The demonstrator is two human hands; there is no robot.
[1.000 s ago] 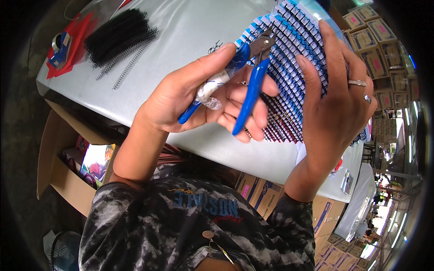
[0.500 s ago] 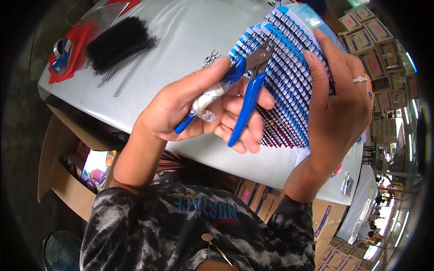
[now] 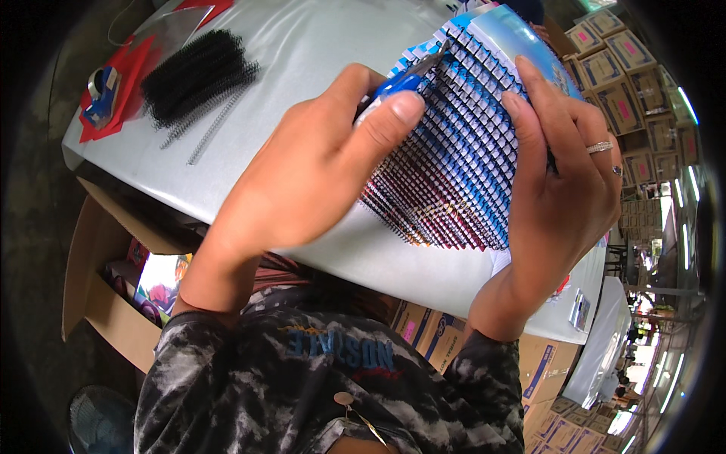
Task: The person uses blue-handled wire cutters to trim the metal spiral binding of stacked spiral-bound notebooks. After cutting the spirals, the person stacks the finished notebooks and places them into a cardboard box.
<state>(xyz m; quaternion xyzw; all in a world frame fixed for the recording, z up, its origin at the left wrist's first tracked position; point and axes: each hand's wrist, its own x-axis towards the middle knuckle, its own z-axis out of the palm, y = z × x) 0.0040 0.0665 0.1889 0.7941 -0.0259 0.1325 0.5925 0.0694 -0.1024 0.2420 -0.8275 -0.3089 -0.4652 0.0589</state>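
Observation:
My left hand (image 3: 325,155) is closed around blue-handled wire cutters (image 3: 404,82), with most of the handles hidden under the fingers. The cutters' jaws reach the far end of the black coils on a fanned stack of spiral-bound notebooks (image 3: 461,144). Whether the jaws are closed on a wire end is too small to tell. My right hand (image 3: 563,144) grips the stack by its right side, thumb and forefinger stretched along the covers. The notebooks are blue toward the top and dark red toward the near end.
A pile of black spiral coils (image 3: 198,79) lies on the white-covered table (image 3: 302,45). Left of it are a tape dispenser (image 3: 100,98) and red sheets (image 3: 136,72). An open carton (image 3: 106,280) stands below the table's left edge. Stacked cartons (image 3: 620,91) fill the right.
My left hand has turned over and closed on the cutters, which were spread in an open palm. Their jaws have moved up to the stack's far end. My right hand has barely moved.

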